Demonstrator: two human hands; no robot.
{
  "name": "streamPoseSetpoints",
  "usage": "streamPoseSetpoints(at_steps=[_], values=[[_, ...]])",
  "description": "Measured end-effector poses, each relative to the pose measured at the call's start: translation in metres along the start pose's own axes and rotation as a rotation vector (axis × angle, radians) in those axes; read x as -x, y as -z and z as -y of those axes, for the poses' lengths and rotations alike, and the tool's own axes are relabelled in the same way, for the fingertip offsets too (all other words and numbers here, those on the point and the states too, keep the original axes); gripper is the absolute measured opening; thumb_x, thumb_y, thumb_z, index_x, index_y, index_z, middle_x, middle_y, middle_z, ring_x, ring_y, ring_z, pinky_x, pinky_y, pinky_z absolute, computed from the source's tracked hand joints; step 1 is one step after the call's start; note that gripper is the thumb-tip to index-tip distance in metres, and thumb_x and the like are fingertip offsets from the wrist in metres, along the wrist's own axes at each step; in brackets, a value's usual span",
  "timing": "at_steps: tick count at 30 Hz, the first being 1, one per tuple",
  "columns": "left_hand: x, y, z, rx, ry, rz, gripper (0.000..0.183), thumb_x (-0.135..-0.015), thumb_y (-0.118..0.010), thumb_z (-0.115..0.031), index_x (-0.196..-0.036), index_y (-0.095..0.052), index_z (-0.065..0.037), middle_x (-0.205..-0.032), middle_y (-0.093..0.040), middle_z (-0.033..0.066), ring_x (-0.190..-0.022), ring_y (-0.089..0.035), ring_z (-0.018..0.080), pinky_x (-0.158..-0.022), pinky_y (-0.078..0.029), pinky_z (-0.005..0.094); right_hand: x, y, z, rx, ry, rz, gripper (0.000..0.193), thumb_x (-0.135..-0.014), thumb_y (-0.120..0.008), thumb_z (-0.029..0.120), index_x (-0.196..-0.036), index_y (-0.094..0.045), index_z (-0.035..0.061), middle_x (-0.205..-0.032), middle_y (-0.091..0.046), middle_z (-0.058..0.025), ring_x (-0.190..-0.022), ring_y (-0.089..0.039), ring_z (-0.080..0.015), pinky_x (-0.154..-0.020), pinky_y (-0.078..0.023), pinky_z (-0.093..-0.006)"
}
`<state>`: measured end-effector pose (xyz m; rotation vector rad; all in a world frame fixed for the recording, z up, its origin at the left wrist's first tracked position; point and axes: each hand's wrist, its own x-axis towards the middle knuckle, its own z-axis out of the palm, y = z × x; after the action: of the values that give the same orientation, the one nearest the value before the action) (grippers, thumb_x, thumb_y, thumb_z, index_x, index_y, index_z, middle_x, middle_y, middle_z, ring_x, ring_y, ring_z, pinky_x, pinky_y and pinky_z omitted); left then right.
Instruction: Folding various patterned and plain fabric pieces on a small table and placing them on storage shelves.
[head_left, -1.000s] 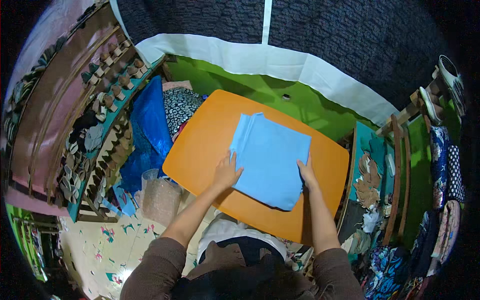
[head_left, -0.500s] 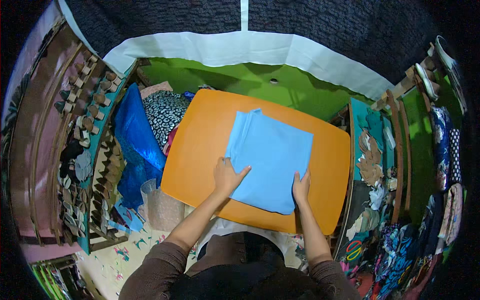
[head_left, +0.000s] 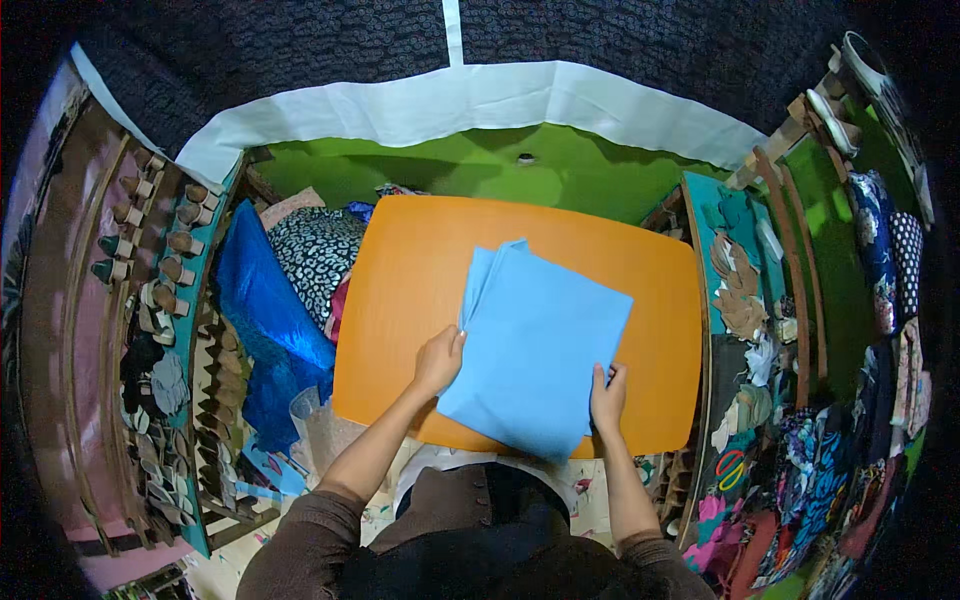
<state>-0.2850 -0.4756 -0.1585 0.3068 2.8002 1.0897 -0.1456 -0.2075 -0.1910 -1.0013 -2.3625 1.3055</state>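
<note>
A folded light blue cloth [head_left: 535,345] lies on an orange table [head_left: 410,280], its near corner hanging slightly over the front edge. My left hand [head_left: 440,360] grips the cloth's left edge. On the opposite side, my right hand [head_left: 607,395] holds the near right edge, fingers curled over the fabric. Layered edges show at the cloth's far left corner.
Left of the table lie a bright blue fabric [head_left: 265,320] and a black-and-white patterned cloth [head_left: 310,255]. A shelf of small items [head_left: 150,300] runs along the left. Colourful fabrics and racks [head_left: 800,400] crowd the right. A green wall [head_left: 470,170] stands behind.
The cloth has slid toward me and the front edge of the table. Both hands moved from resting on top of it to gripping its side edges.
</note>
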Motion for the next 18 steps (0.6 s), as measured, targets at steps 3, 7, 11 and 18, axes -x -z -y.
streamPoseSetpoints(at_steps=[3,7,11,18], values=[[0.000,0.009,0.003,0.111,0.089,0.264,0.024,-0.089,-0.046,-0.025,-0.082,-0.050,-0.003,-0.076,-0.055,0.0217,-0.072,-0.056,0.0381,-0.063,-0.042,0.0458,0.002,-0.003,0.024,0.193,0.006,-0.103,0.044,-0.085,-0.054,0.021,-0.118,-0.040,-0.0051,-0.111,-0.046,-0.0252,-0.108,-0.042,-0.0377,-0.093,-0.031,-0.0443],[-0.013,-0.006,-0.029,-0.156,-0.177,0.009,0.032,-0.087,-0.047,-0.032,-0.104,-0.052,-0.005,-0.118,-0.049,0.0184,-0.107,-0.047,0.0361,-0.087,-0.037,0.0473,-0.005,-0.026,0.052,0.569,0.389,-0.164,0.054,-0.084,-0.052,0.022,-0.131,-0.035,0.0013,-0.137,-0.030,-0.0223,-0.127,-0.026,-0.0390,-0.104,-0.019,-0.0492],[-0.032,-0.046,-0.034,-0.378,-0.682,0.158,0.052,-0.085,-0.049,-0.034,-0.127,-0.043,-0.006,-0.137,-0.037,0.0131,-0.126,-0.033,0.0338,-0.104,-0.021,0.0515,-0.015,-0.066,0.071,0.649,0.603,0.234,0.051,-0.085,-0.050,0.027,-0.131,-0.039,0.0073,-0.138,-0.033,-0.0155,-0.128,-0.028,-0.0333,-0.105,-0.018,-0.0513],[-0.085,-0.028,-0.010,-0.654,-0.262,-0.150,0.052,-0.086,-0.047,-0.036,-0.129,-0.042,-0.008,-0.138,-0.035,0.0144,-0.126,-0.032,0.0354,-0.103,-0.017,0.0560,-0.091,-0.013,0.044,0.970,0.098,-0.126,0.050,-0.088,-0.043,0.029,-0.133,-0.037,0.0068,-0.142,-0.028,-0.0165,-0.130,-0.028,-0.0316,-0.104,-0.014,-0.0574]])
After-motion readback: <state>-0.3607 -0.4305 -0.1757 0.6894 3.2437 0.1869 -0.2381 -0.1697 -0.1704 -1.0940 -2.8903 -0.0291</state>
